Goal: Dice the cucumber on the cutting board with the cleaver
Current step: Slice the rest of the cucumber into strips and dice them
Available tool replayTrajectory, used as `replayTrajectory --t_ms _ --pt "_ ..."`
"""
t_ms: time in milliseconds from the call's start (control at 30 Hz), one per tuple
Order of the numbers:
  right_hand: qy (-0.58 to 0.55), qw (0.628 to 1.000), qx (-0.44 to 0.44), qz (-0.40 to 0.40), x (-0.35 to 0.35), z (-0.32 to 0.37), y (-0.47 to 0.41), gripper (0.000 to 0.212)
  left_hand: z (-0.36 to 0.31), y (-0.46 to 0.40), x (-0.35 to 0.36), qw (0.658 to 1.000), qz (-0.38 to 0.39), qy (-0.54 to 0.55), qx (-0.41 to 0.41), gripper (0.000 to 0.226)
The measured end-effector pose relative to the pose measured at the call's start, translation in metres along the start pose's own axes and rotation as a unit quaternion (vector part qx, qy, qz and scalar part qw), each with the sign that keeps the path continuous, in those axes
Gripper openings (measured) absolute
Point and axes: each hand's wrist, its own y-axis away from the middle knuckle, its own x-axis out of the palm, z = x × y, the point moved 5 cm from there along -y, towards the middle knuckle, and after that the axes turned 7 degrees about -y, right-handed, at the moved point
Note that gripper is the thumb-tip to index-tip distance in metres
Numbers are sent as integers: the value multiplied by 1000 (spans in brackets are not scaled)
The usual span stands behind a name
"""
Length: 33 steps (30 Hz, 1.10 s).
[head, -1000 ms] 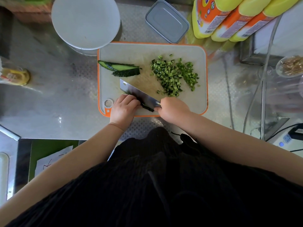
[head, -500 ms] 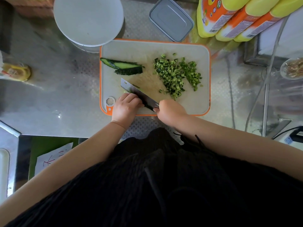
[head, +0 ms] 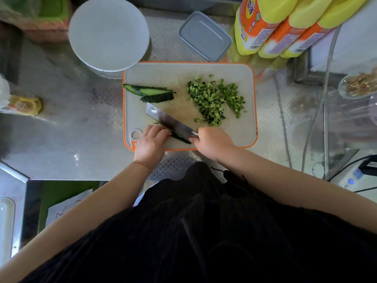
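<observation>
Cucumber strip (head: 180,138): lay at the near edge of the cutting board (head: 234,137), mostly hidden under the hands and blade.
Left hand (head: 152,140): fingers curled, pressing the strip down just left of the blade.
Right hand (head: 212,140): clenched round the cleaver (head: 170,122) handle.
Change: compared with half a second earlier, the blade sat at nearly the same angle and place; the hands had barely shifted, so chopping was judged under way in short strokes.
Progress: diced pile (head: 214,101) lay on the far right of the board; uncut slices (head: 152,92) waited at the far left.
Edges: strip close to the orange near rim.
Open room: bare board between blade and pile, and right of the right hand.
</observation>
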Motion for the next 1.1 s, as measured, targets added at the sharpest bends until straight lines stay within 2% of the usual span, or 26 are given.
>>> replayTrajectory --t_ms 200,533,800,967,1100 --pt "16 1000 -5 9 3 3 0 29 2 -2 -1 999 32 -7 1 35" --pt "48 998 -1 32 1 14 -4 22 3 -5 -4 1000 -13 17 -12 22" --pt "4 999 34 25 5 13 -12 26 4 -4 -4 1000 -26 4 6 20" --pt "-16 999 33 2 5 11 -8 30 -1 0 -4 999 -24 -16 13 4" --pt "-9 1000 12 -15 0 12 0 27 -2 1 -5 1000 -24 -20 4 12"
